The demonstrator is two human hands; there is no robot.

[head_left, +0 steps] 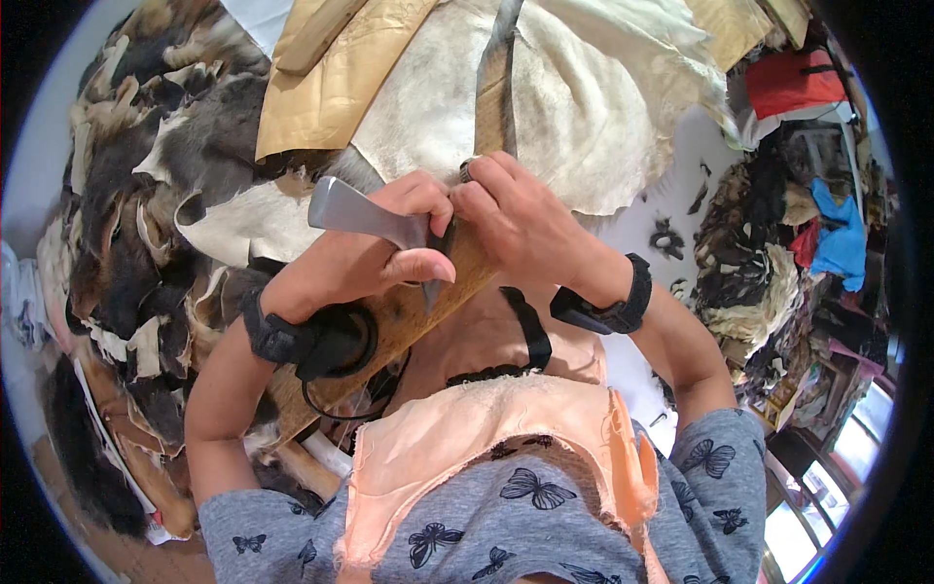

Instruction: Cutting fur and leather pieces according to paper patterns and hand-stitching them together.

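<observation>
Positioning, seemingly demanding steadiness next, had left fingers (pixel 429 201) clamped on flared grey metal tool (pixel 362 214), right fingers (pixel 477 200) curled, hold unclear.

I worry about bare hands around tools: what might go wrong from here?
The flared metal tool in the left hand could slip and strike the right hand, close beside it. If its edge is sharp, which I can't tell, the bare left hand might get cut. The pale hide just ahead might get nicked.
</observation>
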